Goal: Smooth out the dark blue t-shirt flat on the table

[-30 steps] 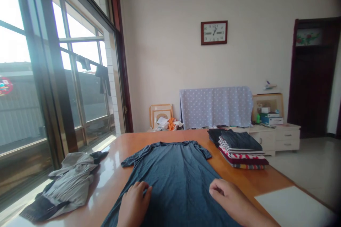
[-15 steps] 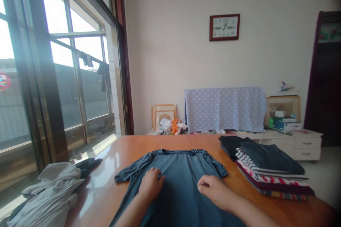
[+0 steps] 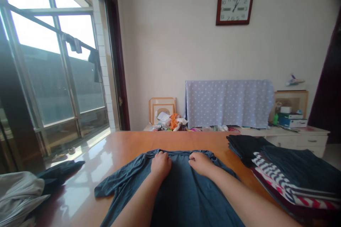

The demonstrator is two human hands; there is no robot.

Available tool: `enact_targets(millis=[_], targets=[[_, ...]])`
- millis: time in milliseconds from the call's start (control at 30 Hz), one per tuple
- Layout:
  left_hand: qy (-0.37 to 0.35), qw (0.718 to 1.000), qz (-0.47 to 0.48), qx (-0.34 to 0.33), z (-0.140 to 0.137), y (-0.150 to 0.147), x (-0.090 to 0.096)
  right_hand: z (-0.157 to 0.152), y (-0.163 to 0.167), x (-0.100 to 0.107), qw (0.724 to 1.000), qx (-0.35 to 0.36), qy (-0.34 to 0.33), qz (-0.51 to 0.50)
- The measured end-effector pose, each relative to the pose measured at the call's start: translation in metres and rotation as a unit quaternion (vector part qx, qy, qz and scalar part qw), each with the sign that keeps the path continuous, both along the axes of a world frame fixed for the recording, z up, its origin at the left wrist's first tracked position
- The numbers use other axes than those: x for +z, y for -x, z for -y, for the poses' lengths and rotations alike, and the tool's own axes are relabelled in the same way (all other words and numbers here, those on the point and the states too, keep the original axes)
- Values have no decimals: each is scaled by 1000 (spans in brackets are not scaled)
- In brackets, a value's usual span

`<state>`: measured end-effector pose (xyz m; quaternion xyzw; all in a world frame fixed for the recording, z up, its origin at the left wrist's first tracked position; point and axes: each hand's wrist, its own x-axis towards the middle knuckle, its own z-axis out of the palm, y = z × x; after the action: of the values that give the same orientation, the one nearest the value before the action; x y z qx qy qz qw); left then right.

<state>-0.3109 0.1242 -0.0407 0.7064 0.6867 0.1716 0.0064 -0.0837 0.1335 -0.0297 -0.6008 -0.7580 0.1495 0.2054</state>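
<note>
Gleaming brown, the table (image 3: 207,140) is bearing a grey garment (image 3: 21,188) at near left and stacked clothes (image 3: 303,172) at right. Between them a dark blue shirt (image 3: 177,191) is lying spread; near its far collar the left hand (image 3: 161,164) and right hand (image 3: 201,164) are resting with fingers curled, and I cannot tell whether they are gripping cloth. A clock (image 3: 234,8) is hanging on the far wall (image 3: 165,42)

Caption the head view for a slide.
Both hands at the neckline of a blue shirt spread on a glossy table.

Left grip (image 3: 161,164) and right grip (image 3: 200,163) touch the blue shirt (image 3: 178,193) near its neckline (image 3: 180,153).
</note>
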Motion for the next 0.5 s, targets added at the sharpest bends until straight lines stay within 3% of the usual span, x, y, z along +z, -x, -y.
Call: enact_targets(millis=[267,500], targets=[[-8,1000,13,11,-39,2,-13,-49,-6,-8,997,-14,3,70],[-32,999,34,22,-46,7,-16,-79,-5,-9,997,-31,-50,49]])
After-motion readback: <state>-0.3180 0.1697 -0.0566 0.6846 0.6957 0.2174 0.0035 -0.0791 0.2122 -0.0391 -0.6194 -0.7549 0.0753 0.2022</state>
